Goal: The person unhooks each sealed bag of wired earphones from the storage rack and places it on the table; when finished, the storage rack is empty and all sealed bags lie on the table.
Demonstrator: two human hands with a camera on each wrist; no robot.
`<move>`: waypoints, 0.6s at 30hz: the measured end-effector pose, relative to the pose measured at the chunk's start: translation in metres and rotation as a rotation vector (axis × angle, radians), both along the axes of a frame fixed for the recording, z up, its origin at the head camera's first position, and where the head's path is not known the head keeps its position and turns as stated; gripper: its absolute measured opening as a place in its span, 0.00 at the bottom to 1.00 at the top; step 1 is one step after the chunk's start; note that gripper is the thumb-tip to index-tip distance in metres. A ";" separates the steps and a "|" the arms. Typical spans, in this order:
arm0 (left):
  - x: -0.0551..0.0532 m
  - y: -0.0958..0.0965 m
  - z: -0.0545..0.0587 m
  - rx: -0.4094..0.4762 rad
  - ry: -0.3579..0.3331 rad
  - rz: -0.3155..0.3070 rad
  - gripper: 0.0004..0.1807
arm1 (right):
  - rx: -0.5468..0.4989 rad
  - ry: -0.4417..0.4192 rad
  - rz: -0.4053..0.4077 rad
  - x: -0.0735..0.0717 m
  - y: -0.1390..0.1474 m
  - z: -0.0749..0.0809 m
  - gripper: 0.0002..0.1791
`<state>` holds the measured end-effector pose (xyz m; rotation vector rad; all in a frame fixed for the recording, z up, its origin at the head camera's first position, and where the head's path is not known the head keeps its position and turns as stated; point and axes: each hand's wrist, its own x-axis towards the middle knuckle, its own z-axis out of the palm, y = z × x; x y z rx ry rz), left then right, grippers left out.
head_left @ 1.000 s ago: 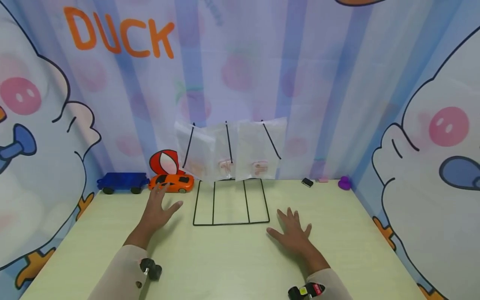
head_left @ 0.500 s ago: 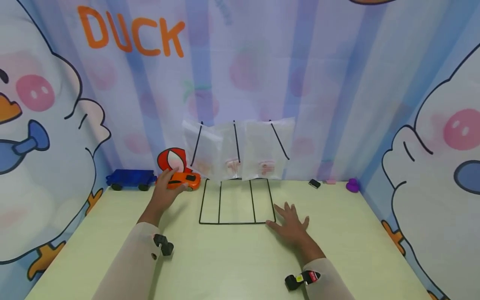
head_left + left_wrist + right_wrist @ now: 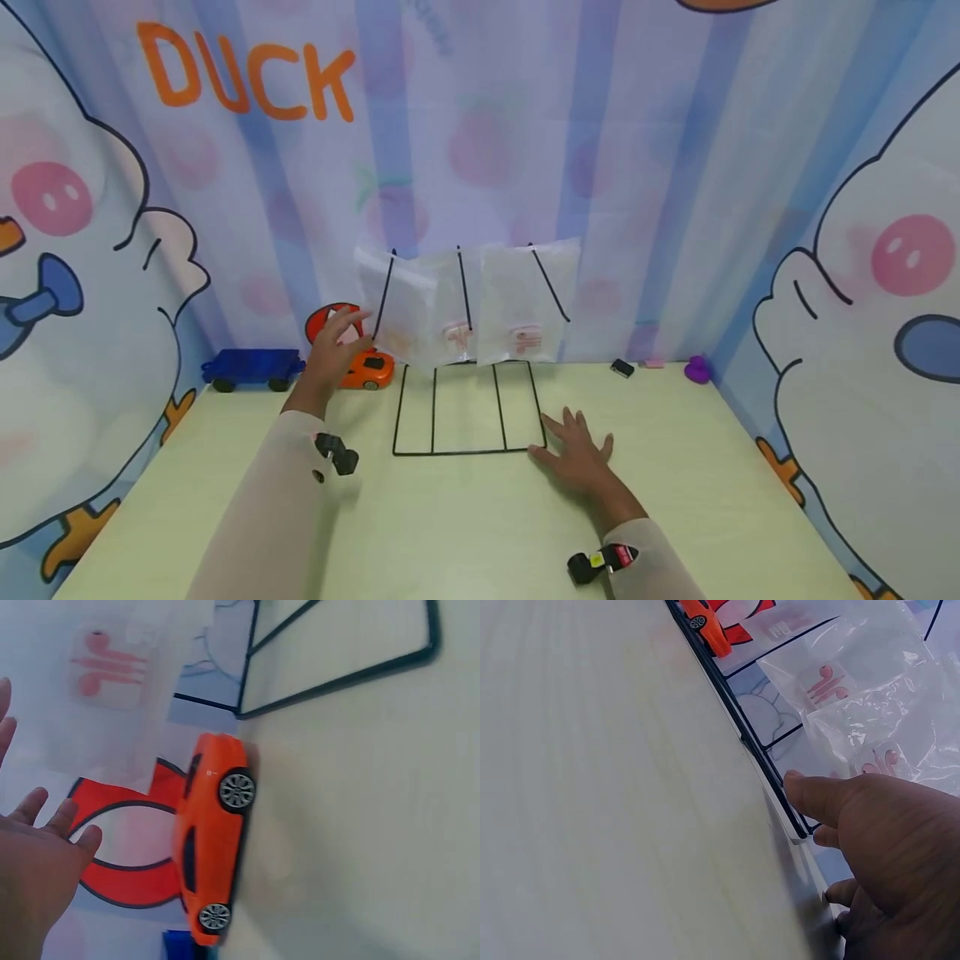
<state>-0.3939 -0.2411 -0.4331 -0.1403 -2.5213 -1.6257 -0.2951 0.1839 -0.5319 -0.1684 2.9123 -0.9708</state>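
Observation:
My left hand (image 3: 328, 360) is raised over the orange toy car (image 3: 372, 369), fingers spread beside the leftmost clear bag (image 3: 401, 304). In the left wrist view, pink earphones (image 3: 109, 667) in a pale case show inside that bag, apart from the fingers. The middle bag (image 3: 442, 275) and right bag (image 3: 506, 287) hang on the other prongs of a black wire rack (image 3: 468, 453). At the rack base's right front corner is my right hand (image 3: 581, 457), thumb and fingers extended against the wire; the right wrist view hides some fingers.
Left of the car stands a blue toy wagon (image 3: 252, 368). Along the back right lie a small black object (image 3: 622, 368), a pink block (image 3: 654, 364) and a purple duck-like toy (image 3: 697, 369). Printed curtains enclose the pale table (image 3: 450, 525).
My left hand has moved forward, up and right, past the car toward the leftmost bag. The right hand has come slightly left to the rack's corner.

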 end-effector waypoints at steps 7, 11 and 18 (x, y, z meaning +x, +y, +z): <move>-0.014 -0.004 0.029 -0.019 -0.001 -0.026 0.29 | -0.027 0.000 0.011 0.000 -0.001 -0.003 0.38; -0.019 -0.001 0.037 0.005 -0.048 -0.031 0.30 | 0.001 0.021 0.008 -0.004 0.001 -0.003 0.37; -0.020 0.000 0.028 0.162 -0.072 -0.057 0.29 | 0.013 0.016 0.011 -0.004 0.006 -0.005 0.36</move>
